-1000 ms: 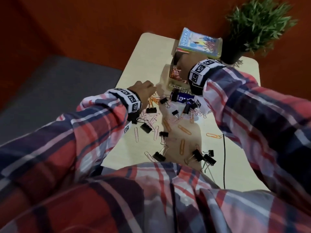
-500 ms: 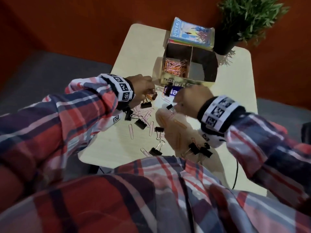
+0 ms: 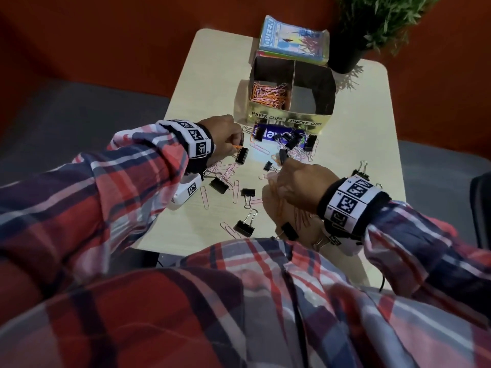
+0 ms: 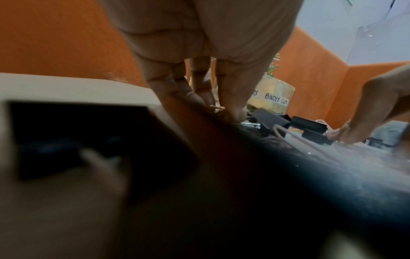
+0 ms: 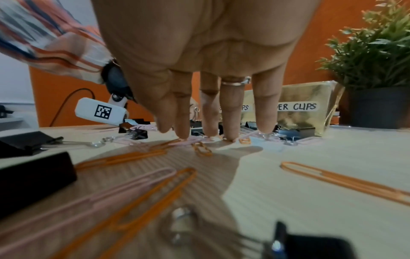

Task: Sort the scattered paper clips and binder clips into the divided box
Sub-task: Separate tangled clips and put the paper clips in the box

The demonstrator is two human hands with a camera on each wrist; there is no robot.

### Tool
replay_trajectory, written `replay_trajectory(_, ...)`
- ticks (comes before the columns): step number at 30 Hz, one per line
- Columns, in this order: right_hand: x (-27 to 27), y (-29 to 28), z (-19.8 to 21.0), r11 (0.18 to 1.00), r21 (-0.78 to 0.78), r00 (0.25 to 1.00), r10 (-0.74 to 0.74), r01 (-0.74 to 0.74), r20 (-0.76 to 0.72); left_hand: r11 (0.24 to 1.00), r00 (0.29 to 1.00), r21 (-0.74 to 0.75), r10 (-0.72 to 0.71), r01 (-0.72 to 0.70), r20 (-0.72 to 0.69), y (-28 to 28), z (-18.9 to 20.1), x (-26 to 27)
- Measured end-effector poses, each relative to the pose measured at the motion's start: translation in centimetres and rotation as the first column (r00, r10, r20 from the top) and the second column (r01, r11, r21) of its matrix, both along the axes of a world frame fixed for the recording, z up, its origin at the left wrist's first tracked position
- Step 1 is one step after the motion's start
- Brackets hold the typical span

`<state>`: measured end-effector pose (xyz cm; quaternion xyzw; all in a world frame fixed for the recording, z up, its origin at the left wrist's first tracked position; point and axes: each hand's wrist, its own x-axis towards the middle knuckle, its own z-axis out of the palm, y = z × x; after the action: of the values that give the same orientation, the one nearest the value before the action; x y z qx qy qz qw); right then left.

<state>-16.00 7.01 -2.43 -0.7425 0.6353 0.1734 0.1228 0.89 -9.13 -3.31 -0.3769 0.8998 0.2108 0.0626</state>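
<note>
The gold divided box [image 3: 285,120] stands at the table's far side, labelled for paper clips and binder clips. Orange and pink paper clips [image 3: 268,95] fill its left compartment; the right one [image 3: 312,94] looks dark. My left hand [image 3: 225,135] is curled by the box's front left corner and pinches an orange paper clip [image 4: 217,106]. My right hand [image 3: 292,179] points straight fingers [image 5: 229,122] down, with the tips touching pink and orange paper clips [image 5: 200,149] on the table. Black binder clips [image 3: 242,155] and loose paper clips [image 3: 204,197] lie scattered between the hands.
A blue packet [image 3: 273,134] lies under several binder clips in front of the box. A book [image 3: 293,39] sits behind the box, beside a potted plant [image 3: 372,30] at the back right. The small table [image 3: 358,128] has bare wood on its right side.
My right hand has drawn back from above the box's paper clip compartment and come down onto the clips on the table. The left hand has stayed at the pile by the box.
</note>
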Motion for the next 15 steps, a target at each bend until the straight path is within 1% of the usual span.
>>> replay_trajectory(3, 1.0, 0.1, 1.5, 0.995, 0.030, 0.995, -0.099, 0.099, 0.023, 0.999, 0.999, 0.032, 0.033, -0.033, 0.010, 0.3, 0.4, -0.4)
replay_trajectory(6, 0.7, 0.4, 2.3, 0.975, 0.048, 0.975, -0.218, 0.217, 0.032, 0.988, 0.992, 0.079, 0.128, -0.129, 0.019, 0.4, 0.7, 0.0)
replay_trajectory(8, 0.3, 0.9, 2.4, 0.976, 0.056, 0.977, -0.210, 0.208, 0.039, 0.978, 0.985, 0.120, 0.168, -0.170, 0.029, 0.5, 0.9, 0.4)
replay_trajectory(10, 0.1, 1.5, 2.2, 0.979, 0.084, 0.981, -0.191, 0.188, 0.038, 0.973, 0.984, 0.150, 0.171, -0.176, 0.043, 0.8, 1.0, 0.5)
replay_trajectory(12, 0.1, 1.9, 1.9, 0.979, 0.104, 0.983, -0.179, 0.176, 0.029, 0.975, 0.984, 0.146, 0.161, -0.170, 0.072, 1.0, 1.1, 0.4)
replay_trajectory(15, -0.3, 2.3, 2.2, 0.979, 0.085, 0.981, -0.189, 0.186, 0.035, 0.977, 0.984, 0.131, 0.161, -0.170, 0.080, 1.3, 1.2, 0.5)
